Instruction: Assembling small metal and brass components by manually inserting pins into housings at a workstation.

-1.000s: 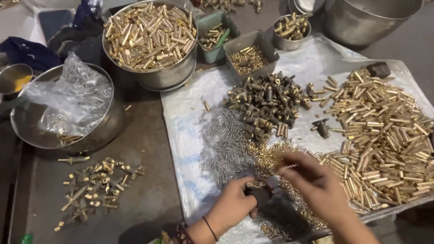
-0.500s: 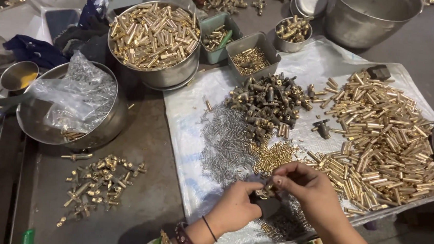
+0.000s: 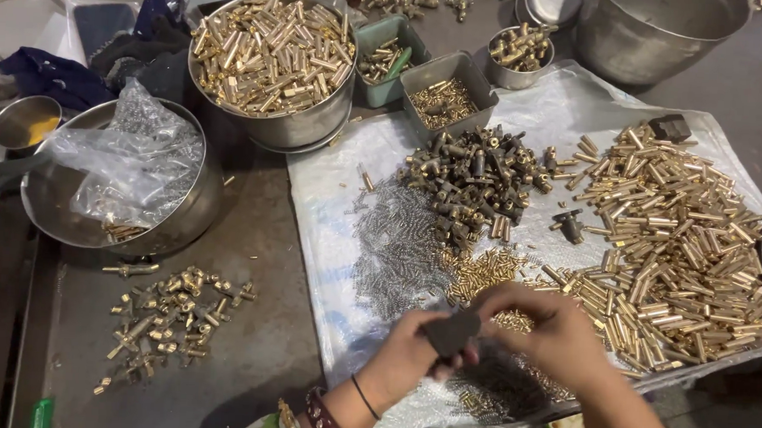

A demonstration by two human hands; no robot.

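Observation:
My left hand [image 3: 405, 356] grips a small dark block-shaped part [image 3: 450, 333] at the near edge of a white plastic sheet [image 3: 330, 195]. My right hand [image 3: 556, 333] is closed beside it, fingertips pinching at the same part; whatever small piece it holds is hidden. Just beyond the hands lie a patch of thin grey springs [image 3: 397, 249], a scatter of small brass pieces [image 3: 481, 270], a heap of dark fittings [image 3: 477, 180] and a wide pile of brass tubes [image 3: 679, 244].
A steel bowl of brass tubes [image 3: 272, 55], a bowl with a crumpled plastic bag [image 3: 130, 169], small trays of parts [image 3: 446, 93], a large steel pot [image 3: 654, 33] stand at the back. Loose brass fittings [image 3: 167, 316] lie on the dark table at left.
Both hands have drawn together and lifted slightly toward me over the near edge of the sheet, the right hand coming off the brass pieces to meet the dark part in the left.

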